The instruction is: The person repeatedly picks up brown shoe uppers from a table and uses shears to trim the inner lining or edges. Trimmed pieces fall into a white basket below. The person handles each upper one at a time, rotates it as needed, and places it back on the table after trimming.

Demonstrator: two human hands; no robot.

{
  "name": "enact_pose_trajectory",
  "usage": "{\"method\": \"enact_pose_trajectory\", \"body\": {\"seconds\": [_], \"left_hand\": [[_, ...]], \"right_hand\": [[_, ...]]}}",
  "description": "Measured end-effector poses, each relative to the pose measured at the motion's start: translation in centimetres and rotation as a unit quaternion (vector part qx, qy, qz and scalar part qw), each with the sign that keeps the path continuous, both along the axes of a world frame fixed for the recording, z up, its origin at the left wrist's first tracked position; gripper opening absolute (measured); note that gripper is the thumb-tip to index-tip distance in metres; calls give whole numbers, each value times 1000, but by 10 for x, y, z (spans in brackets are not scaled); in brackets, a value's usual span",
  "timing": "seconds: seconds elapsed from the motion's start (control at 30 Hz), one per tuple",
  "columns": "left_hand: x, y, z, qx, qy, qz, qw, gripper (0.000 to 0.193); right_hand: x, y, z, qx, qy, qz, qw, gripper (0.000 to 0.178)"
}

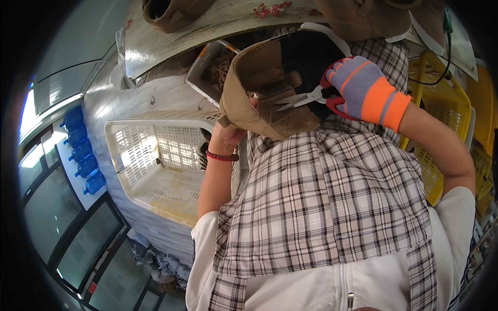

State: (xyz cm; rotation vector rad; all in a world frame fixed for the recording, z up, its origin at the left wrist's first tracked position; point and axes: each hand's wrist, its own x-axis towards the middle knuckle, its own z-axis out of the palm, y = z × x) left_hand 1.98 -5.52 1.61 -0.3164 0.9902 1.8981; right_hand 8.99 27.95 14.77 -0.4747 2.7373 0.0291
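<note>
Over my lap I hold a tan cap (290, 122), its inside turned up and a black lining (306, 57) showing in it. My left hand (228, 133) is bare, with a dark red bead bracelet at the wrist. It is closed on the cap's left side; the cap covers most of its fingers. My right hand (358, 88) wears a grey and orange knit glove with red at the fingers. Closed round the dark handle of a pair of scissors (306, 98), it points the slightly parted blades leftward into the cap.
A table (207, 36) with more tan caps (358, 18) stands ahead. A small white bin (199, 78) of brown scraps sits beneath its edge. At left is a white plastic crate (155, 194); yellow baskets (436, 93) stand at right. Blue water bottles (83, 158) line the far left.
</note>
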Motion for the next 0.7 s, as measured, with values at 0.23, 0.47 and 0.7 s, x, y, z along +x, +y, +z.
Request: {"method": "enact_pose_trajectory", "body": {"seconds": [0.23, 0.47, 0.7], "left_hand": [[3, 3, 9, -30, -4, 29, 999, 33], [4, 4, 8, -27, 10, 16, 999, 34], [6, 2, 5, -29, 4, 26, 999, 33]], "right_hand": [[-6, -2, 2, 4, -33, -5, 999, 35], [-13, -14, 19, 72, -72, 33, 994, 35], [-2, -6, 8, 8, -66, -43, 997, 45]]}}
